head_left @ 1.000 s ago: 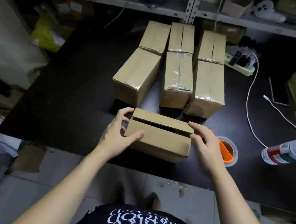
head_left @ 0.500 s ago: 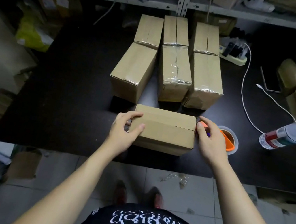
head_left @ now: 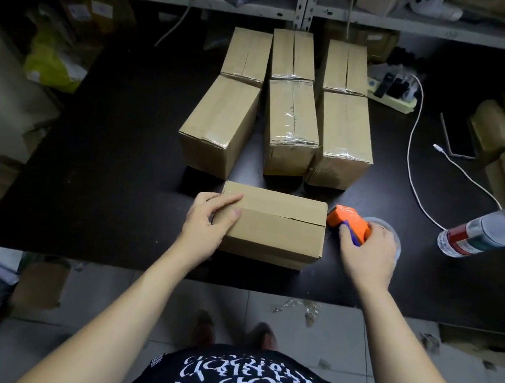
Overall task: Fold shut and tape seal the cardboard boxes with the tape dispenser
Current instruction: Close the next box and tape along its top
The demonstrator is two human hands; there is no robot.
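A person's left hand [head_left: 209,219] presses flat-fingered on the left end of the unsealed cardboard box [head_left: 274,234]; just right of the box, the right hand [head_left: 366,252] curls around the orange tape dispenser [head_left: 349,220]; flaps [head_left: 275,203] pinned flush would let tape run centred along the seam [head_left: 273,216].

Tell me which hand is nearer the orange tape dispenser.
Right. The right hand has its grip on the tape dispenser, at the near box's right end; the left hand rests on that box's left end, the whole box between it and the dispenser.
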